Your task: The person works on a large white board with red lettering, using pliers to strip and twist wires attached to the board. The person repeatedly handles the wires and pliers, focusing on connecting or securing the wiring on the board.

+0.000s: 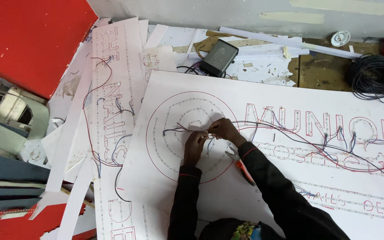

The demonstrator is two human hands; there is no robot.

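Observation:
My left hand (194, 145) and my right hand (224, 130) meet over the ring outlines drawn on a large white sign board (165, 178). Both pinch thin red and blue wires (178, 129) that run across the board, my fingertips close together at the wire ends. The wires lead left to the ring and right towards the outlined letters. A pair of orange-handled pliers (242, 167) lies on the board beside my right forearm.
A second white lettered board (112, 66) lies to the left with more wires. A dark power supply box (219, 57) sits at the back. A black wire coil (374, 75) lies at the right rear. A red panel (27, 40) fills the top left.

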